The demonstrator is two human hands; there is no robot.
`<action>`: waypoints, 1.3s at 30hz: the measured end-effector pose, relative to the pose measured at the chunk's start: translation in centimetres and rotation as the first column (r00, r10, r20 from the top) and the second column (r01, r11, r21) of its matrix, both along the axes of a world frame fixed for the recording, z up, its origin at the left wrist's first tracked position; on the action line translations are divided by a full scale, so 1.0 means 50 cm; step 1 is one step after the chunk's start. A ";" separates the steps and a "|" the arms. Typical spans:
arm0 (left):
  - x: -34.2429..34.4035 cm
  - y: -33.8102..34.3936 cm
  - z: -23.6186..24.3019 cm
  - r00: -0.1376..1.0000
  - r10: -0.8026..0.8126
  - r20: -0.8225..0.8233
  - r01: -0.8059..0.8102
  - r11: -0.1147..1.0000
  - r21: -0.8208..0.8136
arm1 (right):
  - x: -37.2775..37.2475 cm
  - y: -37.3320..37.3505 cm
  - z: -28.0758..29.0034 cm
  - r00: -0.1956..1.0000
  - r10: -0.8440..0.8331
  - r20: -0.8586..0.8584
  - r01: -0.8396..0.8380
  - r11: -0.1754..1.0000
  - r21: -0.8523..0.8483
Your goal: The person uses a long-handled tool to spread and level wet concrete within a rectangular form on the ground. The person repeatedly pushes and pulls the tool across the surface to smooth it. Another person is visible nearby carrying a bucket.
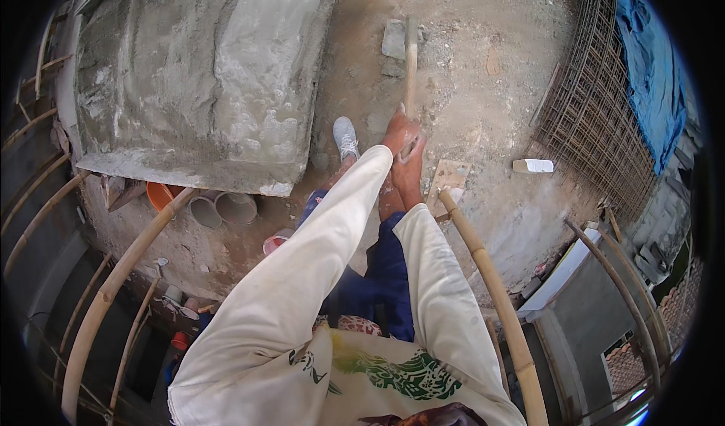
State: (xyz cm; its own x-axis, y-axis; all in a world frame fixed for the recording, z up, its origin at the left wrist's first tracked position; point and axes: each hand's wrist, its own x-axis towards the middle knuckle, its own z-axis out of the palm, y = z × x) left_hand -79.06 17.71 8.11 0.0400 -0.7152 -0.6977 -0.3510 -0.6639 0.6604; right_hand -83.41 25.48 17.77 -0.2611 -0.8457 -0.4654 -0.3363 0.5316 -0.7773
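Note:
Both my hands are wrapped round a long pale wooden handle (pixel 411 63) that points away from me over the dirt floor. My left hand (pixel 402 132) grips it farther out. Just behind, my right hand (pixel 408 171) is closed on the near part, against the left. A grey flat piece (pixel 393 38) shows beside the handle's far end; whether it is joined to the handle or lies on the ground, I cannot tell. My long cream sleeves cover both forearms. Below the hands, my left foot in a light grey shoe (pixel 346 137) stands on the ground.
At left lies a big mortar-smeared slab (pixel 264 78), with an orange bucket (pixel 159 196) and grey buckets (pixel 236 209) by its near edge. Rusty steel mesh (pixel 596 86) and a blue tarp (pixel 648 71) stand right. A white block (pixel 533 166) and bamboo poles (pixel 491 275) are nearer.

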 end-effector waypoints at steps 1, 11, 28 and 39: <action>-0.003 -0.001 -0.005 0.999 -0.038 0.014 0.038 0.999 -0.005 | -0.003 0.008 -0.013 1.000 -0.001 0.000 0.001 1.000 0.011; -0.009 0.076 0.080 0.972 -0.233 -0.006 0.222 0.920 0.324 | -0.042 0.085 0.052 0.998 0.050 0.037 -0.056 0.982 0.180; -0.006 0.334 0.131 0.993 -0.121 -0.014 0.120 0.945 0.303 | -0.079 0.335 0.071 0.983 0.162 0.086 -0.182 0.910 0.372; -0.008 0.479 0.094 0.997 -0.055 0.063 0.034 0.954 0.297 | -0.073 0.353 0.174 0.966 0.231 0.114 -0.257 0.832 0.491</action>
State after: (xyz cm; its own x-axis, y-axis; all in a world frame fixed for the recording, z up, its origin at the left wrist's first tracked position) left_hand -79.48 41.65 12.80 0.0684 -0.4794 -0.8749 -0.4228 -0.8082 0.4098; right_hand -87.08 43.11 26.47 -0.0430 -0.5299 -0.8470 -0.4761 0.7562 -0.4489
